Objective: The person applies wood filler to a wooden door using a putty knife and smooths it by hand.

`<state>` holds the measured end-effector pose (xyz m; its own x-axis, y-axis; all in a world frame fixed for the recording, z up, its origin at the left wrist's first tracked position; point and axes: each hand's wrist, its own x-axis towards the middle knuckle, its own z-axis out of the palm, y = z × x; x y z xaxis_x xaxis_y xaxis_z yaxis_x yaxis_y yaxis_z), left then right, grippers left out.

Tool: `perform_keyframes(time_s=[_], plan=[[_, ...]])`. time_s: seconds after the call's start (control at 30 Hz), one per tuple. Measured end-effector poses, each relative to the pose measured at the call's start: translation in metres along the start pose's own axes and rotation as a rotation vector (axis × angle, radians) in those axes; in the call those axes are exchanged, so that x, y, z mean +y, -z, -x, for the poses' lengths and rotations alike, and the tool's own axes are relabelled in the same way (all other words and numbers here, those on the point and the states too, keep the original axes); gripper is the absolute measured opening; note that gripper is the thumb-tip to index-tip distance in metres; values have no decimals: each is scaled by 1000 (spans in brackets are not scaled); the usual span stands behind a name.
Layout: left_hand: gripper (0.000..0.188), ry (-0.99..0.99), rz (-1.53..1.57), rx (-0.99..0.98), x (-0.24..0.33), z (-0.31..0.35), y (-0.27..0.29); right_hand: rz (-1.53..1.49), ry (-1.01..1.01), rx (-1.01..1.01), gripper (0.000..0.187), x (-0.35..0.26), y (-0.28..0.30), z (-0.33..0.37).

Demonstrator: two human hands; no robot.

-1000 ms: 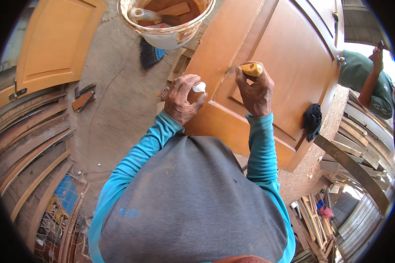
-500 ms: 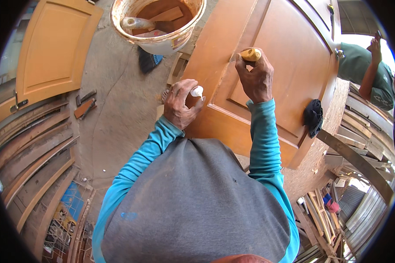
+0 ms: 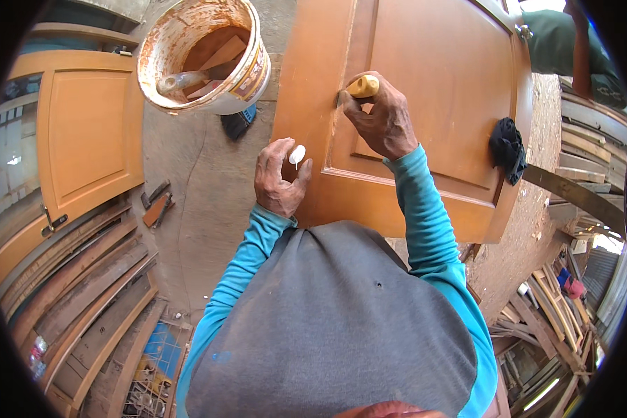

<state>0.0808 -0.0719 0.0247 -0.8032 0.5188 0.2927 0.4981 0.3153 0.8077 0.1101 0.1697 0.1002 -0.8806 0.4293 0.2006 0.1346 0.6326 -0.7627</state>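
A brown panelled wooden door [image 3: 439, 83] lies in front of me. My right hand [image 3: 386, 118] is closed around a tool with a stubby yellow handle [image 3: 364, 86]. The working end is mostly hidden; it points at the raised moulding on the door's left side, and I cannot tell whether it touches. At the door's near left edge, my left hand [image 3: 277, 181] has its fingers curled around a small white bottle with a thin nozzle [image 3: 297, 155]. Most of the bottle's body is hidden by the hand.
A paint-stained white bucket [image 3: 258, 73] holding a brush and wood pieces stands far left, beside a blue-and-black brush [image 3: 239, 122]. A black cloth [image 3: 507, 150] lies on the door's right edge. Planks [image 3: 83, 279] and an orange-brown door [image 3: 94, 125] line the left. Another person [image 3: 564, 49] is at far right.
My right hand has moved left and slightly nearer with the yellow-handled tool, toward the moulding. My left hand keeps hold of the white bottle. The whole view has shifted, with the bucket now lower and further left.
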Motion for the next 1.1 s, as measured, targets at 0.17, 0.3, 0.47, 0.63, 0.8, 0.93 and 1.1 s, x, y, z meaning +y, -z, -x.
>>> perform_keyframes(time_s=[0.17,0.3,0.47,0.63,0.8,0.93,1.1], plan=[[48,-50,-43,-3,5,-3,1,-25,-41,80,17,4,7,9],[48,-55,-37,4,3,-2,0,-33,-28,41,18,0,6,21],[48,-68,-50,1,4,-4,2,-39,0,90,20,-8,2,33],[47,-61,-42,5,3,-3,3,-52,-24,62,19,-16,-4,41],[47,-70,-19,1,3,-4,3,-31,-40,119,18,-12,-5,46],[47,-80,-19,-12,2,-4,2,-49,-45,119,19,-16,-1,47],[48,-80,-40,0,3,-2,1,-62,-82,110,20,-7,-2,48]])
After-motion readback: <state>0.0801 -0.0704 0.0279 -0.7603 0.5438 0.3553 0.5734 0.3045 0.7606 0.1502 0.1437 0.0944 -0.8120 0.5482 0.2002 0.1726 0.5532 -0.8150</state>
